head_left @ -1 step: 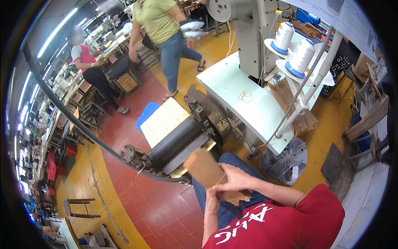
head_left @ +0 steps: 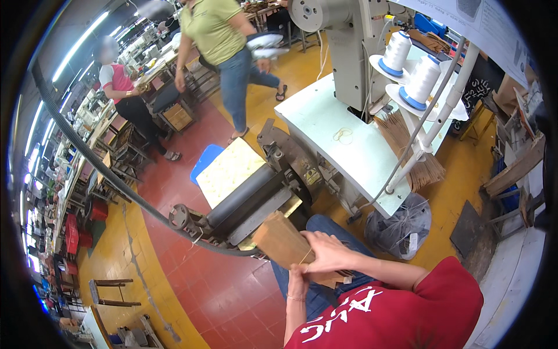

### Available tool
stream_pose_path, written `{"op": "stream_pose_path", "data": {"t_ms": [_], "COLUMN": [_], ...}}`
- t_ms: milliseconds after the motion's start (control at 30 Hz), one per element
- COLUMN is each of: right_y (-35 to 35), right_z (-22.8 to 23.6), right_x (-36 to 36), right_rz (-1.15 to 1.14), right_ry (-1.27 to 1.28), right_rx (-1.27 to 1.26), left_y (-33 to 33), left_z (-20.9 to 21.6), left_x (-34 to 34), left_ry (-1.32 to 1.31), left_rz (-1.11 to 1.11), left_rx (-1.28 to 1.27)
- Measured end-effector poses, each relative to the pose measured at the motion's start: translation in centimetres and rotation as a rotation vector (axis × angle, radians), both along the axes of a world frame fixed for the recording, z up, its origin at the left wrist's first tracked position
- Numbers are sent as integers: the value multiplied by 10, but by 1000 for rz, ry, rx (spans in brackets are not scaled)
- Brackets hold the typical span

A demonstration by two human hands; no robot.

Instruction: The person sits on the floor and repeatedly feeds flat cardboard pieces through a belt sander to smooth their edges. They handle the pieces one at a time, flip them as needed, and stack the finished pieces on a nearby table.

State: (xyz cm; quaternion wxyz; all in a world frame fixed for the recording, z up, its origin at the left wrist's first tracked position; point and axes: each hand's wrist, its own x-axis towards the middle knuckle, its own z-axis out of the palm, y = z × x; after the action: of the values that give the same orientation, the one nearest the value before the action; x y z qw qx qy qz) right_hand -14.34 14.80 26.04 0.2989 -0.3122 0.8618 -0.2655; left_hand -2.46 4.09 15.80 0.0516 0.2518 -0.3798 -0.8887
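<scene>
A bundle of flat brown pieces (head_left: 280,237), perhaps leather or card, is held over my lap, its far end pointing up and left. My right hand (head_left: 326,251) grips its right side, with the thumb lying toward the band. From below, my left hand (head_left: 297,281) pinches at the near left edge, where a thin rubber band (head_left: 306,256) crosses the bundle. More brown layers (head_left: 331,278) stick out under my right wrist. Just beyond the bundle is a machine with a dark roller (head_left: 241,198) and a pale yellowish board (head_left: 231,171).
On the right, a sewing machine (head_left: 354,64) stands on a pale table (head_left: 325,128) with loose rubber bands (head_left: 343,136), white thread cones (head_left: 419,81) and a brown stack (head_left: 407,145). Below it is a plastic bag (head_left: 401,224). A grey hose (head_left: 110,174) runs leftward. A person (head_left: 218,52) walks beyond.
The bundle has tipped slightly, its far end moving down and left, and its near layers show more. The person in the green shirt has moved a little left.
</scene>
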Motion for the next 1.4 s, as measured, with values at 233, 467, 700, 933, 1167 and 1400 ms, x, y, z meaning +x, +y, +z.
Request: {"op": "stream_pose_path", "data": {"t_ms": [233, 467, 700, 933, 1167, 1400], "right_y": [20, 18, 33, 44, 10, -31], "right_z": [27, 2, -58, -44, -4, -11], "right_x": [-66, -221, -259, -289, -205, -44], "right_rz": [622, -784, -725, -1025, -525, -162], "right_ry": [-199, 696, 760, 725, 97, -630], "right_rx": [-351, 24, -23, -504, -1000, -718], "left_y": [-19, -19, -36, -49, -40, -36], "left_z": [19, 14, -4, -8, 4, 22], "left_x": [3, 8, 29, 23, 5, 11], "left_ry": [256, 543, 580, 688, 752, 676], "left_rz": [61, 26, 49, 5, -7, 60], "left_rx": [268, 558, 577, 648, 731, 675]}}
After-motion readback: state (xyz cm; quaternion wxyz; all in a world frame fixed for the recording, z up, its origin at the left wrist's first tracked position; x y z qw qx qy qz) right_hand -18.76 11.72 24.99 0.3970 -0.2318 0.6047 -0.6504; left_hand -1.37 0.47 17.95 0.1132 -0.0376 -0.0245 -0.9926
